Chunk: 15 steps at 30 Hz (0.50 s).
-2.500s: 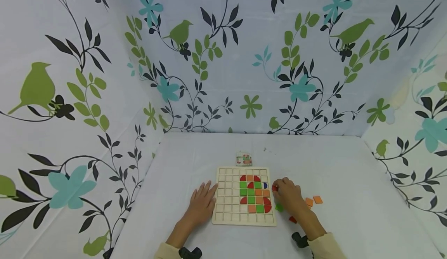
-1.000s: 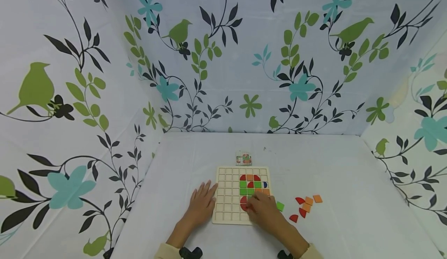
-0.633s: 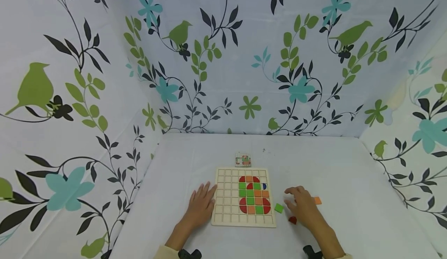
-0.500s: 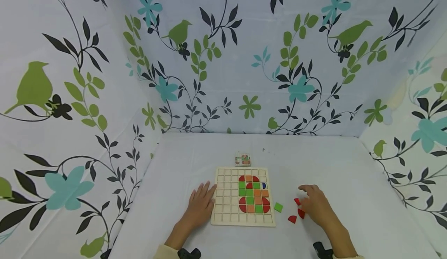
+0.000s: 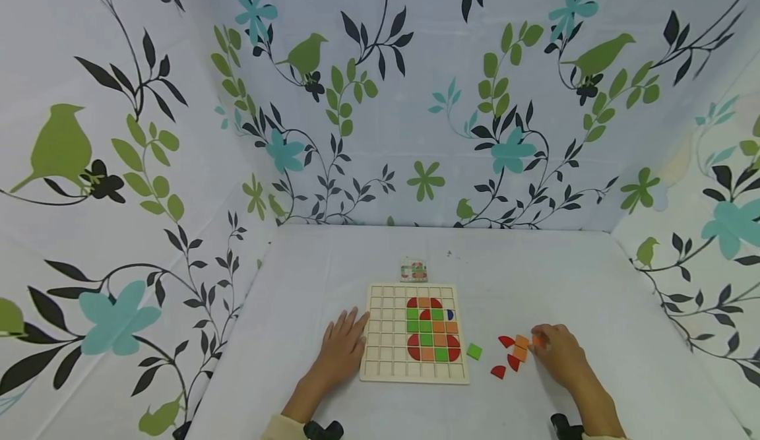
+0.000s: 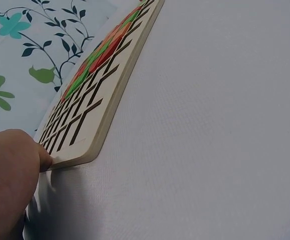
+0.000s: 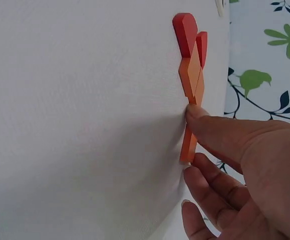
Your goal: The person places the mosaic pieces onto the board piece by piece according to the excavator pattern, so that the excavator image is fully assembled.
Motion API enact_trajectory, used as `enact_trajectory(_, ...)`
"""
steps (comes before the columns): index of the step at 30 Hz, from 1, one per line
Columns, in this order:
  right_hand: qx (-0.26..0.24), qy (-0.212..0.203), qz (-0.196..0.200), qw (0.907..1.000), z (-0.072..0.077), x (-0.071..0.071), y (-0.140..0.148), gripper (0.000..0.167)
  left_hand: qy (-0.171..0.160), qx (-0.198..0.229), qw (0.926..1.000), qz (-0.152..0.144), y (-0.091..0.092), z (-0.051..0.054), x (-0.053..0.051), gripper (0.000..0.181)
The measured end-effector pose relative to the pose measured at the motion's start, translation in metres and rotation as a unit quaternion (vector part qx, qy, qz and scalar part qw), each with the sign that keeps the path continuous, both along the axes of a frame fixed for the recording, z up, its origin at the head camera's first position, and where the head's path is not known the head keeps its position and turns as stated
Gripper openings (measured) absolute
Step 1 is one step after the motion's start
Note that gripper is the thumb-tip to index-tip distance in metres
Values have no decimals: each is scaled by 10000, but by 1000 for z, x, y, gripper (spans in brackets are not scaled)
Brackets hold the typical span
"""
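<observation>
A pale wooden grid board (image 5: pixel 382 367) lies on the white table, its right part filled with red, green and orange tiles and one blue piece. My left hand (image 5: pixel 341 347) rests beside the board's left edge, fingers extended and touching it; in the left wrist view a digit meets the board (image 6: pixel 97 135) near its corner. To the right, my right hand (image 5: pixel 561 355) pinches an orange square tile (image 7: pixel 188 146) between thumb and fingers, low at the table. Next to it lie other orange square tiles (image 5: pixel 520 347) and red quarter-round tiles (image 5: pixel 499 372).
A green square tile (image 5: pixel 474 351) lies just right of the board. Behind the board stands a small pattern card (image 5: pixel 413 270). Patterned cloth (image 5: pixel 386 97) walls in the table at the back and sides.
My right hand brought a red quarter-round tile to the board, and it now sits in the lower left of the pattern. The hand then moved right to an orange tile. My left hand stayed put.
</observation>
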State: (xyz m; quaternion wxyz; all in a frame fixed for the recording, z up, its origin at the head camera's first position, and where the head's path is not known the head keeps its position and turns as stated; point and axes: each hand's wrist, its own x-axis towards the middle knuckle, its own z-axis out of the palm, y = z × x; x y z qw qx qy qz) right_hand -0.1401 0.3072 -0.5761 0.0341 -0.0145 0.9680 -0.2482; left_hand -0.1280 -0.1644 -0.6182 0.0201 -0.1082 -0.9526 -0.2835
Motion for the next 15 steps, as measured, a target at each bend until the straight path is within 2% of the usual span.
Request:
enact_trajectory(6,-258,-158,-42,9995,-2,-3,6,28,-13,-46,10000,-1,-2,-5,-2,52)
enact_trajectory(10,-255,-6,-57,9997,-7,-8,6,23,-43,-115,9999,46,-2,-6,-3,53)
enact_trajectory(15,-331,147,-53,9993,-14,-20,0,24,-37,68,10000,-42,-2,-3,-3,51)
